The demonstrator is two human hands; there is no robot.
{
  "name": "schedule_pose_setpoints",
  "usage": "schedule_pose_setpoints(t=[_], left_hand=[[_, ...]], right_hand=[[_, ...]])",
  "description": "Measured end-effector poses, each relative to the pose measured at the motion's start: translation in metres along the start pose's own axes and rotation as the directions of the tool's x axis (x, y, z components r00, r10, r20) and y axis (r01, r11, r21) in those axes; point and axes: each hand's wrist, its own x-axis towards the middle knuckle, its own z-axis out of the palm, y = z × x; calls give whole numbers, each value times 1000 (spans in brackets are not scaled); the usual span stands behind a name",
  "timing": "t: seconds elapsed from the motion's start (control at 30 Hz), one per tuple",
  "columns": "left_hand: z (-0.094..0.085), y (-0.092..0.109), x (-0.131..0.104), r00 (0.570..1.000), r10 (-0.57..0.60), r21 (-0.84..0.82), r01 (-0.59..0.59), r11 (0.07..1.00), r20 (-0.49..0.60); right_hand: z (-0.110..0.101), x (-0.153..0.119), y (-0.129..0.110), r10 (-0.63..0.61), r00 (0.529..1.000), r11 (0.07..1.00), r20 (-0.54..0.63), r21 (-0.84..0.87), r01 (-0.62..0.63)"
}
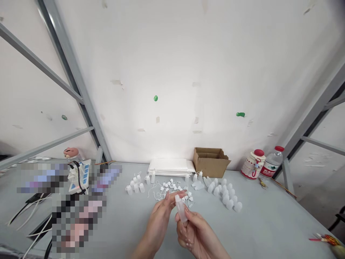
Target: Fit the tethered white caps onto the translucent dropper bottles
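Note:
My right hand [198,230] grips a small translucent plastic squeeze bottle [181,211], held tilted with its neck up and no cap on it. Beside it, my left hand [161,214] has its fingers stretched out behind the bottle's neck, over the near edge of a pile of small white caps [172,185]; I see nothing in that hand. Thin white straps lie among the caps. To the left of the pile stands a group of capped bottles [136,187]. On the right lie several translucent bottles [226,192] in rows, their near ends towards me.
At the back are a stack of white packets [171,167] and an open cardboard box [212,166]. A red-topped jar [253,165] and a water bottle [273,162] stand back right. A power strip [79,176] with cables and blurred items occupy the left.

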Motion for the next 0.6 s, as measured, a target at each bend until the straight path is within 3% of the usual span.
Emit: schedule_pose_setpoints(t=[0.2,0.43,0.6], left_hand=[[-2,0,2,999,2,104,2,995,-36],[3,-6,-5,999,-29,-104,27,994,-15],[2,-10,-6,998,-49,-148,45,988,-28]], right_hand=[[-4,4,6,45,998,999,40,20,-46],[1,2,7,7,999,999,52,41,-9],[2,1,8,40,998,997,54,58,-43]])
